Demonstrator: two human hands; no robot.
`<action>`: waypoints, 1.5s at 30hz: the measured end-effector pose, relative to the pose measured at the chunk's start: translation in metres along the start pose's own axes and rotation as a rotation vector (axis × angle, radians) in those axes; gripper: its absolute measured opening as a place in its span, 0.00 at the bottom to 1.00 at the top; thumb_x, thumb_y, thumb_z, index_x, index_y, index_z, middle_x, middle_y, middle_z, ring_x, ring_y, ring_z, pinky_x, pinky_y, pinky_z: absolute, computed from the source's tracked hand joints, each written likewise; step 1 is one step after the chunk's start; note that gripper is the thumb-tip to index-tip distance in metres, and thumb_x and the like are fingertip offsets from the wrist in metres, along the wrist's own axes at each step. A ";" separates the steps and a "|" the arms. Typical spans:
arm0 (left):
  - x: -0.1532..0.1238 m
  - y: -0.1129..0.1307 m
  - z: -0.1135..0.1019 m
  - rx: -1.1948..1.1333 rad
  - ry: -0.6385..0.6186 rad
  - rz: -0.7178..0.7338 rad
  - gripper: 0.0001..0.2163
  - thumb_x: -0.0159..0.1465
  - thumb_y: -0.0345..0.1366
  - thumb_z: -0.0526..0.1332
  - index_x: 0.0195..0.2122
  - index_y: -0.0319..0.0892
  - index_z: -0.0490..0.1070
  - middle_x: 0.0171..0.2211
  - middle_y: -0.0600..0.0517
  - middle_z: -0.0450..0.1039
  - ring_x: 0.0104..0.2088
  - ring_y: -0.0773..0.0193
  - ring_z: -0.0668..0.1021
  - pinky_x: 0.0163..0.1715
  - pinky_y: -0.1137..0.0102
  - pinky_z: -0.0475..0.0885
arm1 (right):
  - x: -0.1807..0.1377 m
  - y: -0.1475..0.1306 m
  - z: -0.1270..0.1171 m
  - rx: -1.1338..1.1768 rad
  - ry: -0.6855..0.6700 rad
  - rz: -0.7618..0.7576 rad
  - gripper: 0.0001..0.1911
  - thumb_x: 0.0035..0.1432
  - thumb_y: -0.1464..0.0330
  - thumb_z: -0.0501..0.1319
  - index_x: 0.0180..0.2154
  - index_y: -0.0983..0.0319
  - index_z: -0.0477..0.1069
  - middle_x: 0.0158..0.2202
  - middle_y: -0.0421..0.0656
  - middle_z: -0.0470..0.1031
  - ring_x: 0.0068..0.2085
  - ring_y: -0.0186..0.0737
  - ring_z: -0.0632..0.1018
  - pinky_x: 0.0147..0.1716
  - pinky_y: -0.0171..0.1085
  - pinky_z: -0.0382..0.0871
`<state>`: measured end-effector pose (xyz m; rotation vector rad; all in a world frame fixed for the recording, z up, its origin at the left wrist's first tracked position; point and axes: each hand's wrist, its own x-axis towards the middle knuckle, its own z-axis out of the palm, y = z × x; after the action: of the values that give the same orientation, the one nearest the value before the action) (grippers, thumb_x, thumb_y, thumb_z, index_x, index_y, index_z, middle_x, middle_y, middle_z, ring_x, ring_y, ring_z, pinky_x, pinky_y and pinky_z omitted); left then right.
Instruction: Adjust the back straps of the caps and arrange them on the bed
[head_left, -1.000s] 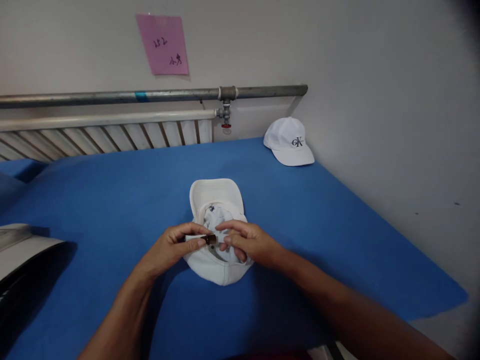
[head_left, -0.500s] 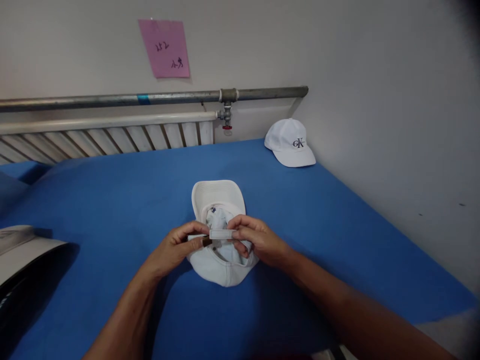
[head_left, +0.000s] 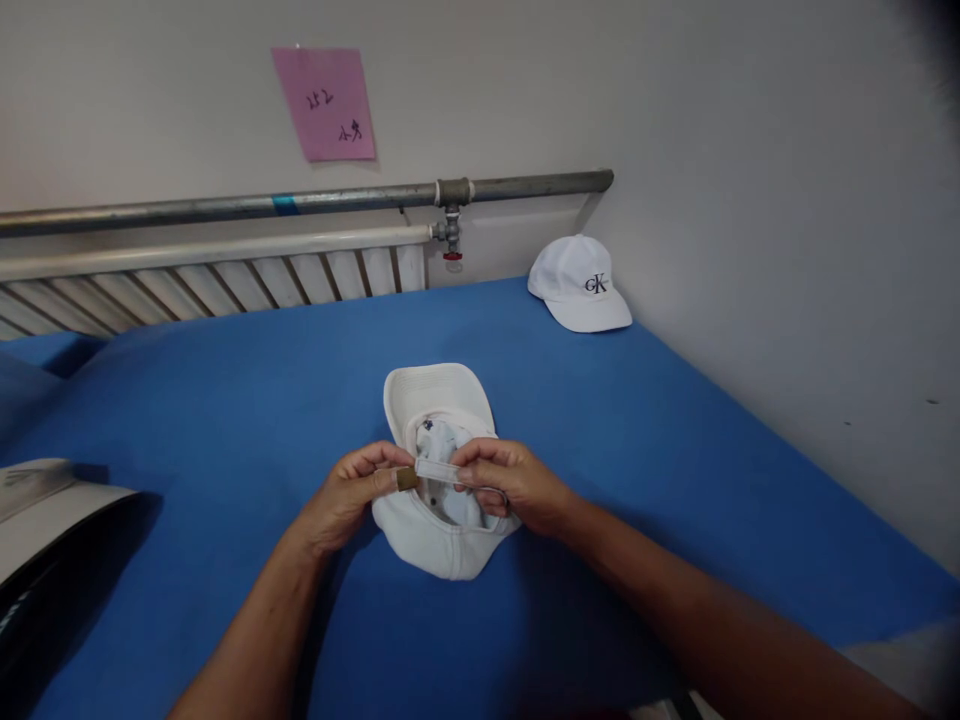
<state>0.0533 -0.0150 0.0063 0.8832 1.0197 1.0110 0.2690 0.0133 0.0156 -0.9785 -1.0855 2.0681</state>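
A white cap (head_left: 439, 395) lies upside down on the blue cloth (head_left: 225, 400), its brim pointing away from me. My left hand (head_left: 349, 495) pinches the brass buckle (head_left: 406, 479) at the cap's back. My right hand (head_left: 506, 482) pinches the white strap (head_left: 436, 469) that runs to the buckle, fingers curled over the cap's rear rim. Both hands are closed and rest on the cap.
A second white cap (head_left: 579, 283) with a dark logo sits at the far right by the wall. A metal pipe (head_left: 225, 205) with a valve (head_left: 451, 235) and a white radiator (head_left: 210, 280) run along the back. A pink note (head_left: 326, 102) hangs above. A grey object (head_left: 45, 510) lies at the left edge.
The strap has been drawn further out of the buckle and my hands have shifted slightly apart and up. The cap has barely moved.
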 end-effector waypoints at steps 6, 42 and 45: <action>0.001 -0.001 0.003 -0.043 -0.014 -0.008 0.11 0.48 0.40 0.72 0.29 0.39 0.77 0.25 0.51 0.78 0.25 0.68 0.76 0.27 0.74 0.69 | -0.001 0.001 0.000 0.009 -0.035 0.032 0.10 0.42 0.69 0.66 0.31 0.65 0.71 0.23 0.38 0.73 0.15 0.20 0.58 0.14 0.27 0.44; 0.003 -0.003 0.001 -0.052 -0.079 -0.024 0.10 0.50 0.38 0.72 0.29 0.39 0.77 0.26 0.53 0.76 0.26 0.69 0.76 0.29 0.76 0.68 | 0.004 0.004 0.011 -0.281 0.011 0.010 0.02 0.51 0.71 0.61 0.28 0.63 0.73 0.16 0.33 0.63 0.16 0.23 0.59 0.14 0.27 0.48; 0.003 -0.003 0.001 -0.046 -0.082 -0.014 0.11 0.49 0.39 0.73 0.29 0.39 0.77 0.26 0.52 0.76 0.26 0.69 0.76 0.28 0.76 0.69 | 0.003 0.003 0.012 -0.315 0.023 0.006 0.03 0.52 0.73 0.60 0.28 0.63 0.73 0.16 0.33 0.63 0.16 0.23 0.60 0.15 0.27 0.49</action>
<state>0.0555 -0.0126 0.0032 0.8718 0.9287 0.9756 0.2566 0.0093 0.0169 -1.1523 -1.4270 1.9199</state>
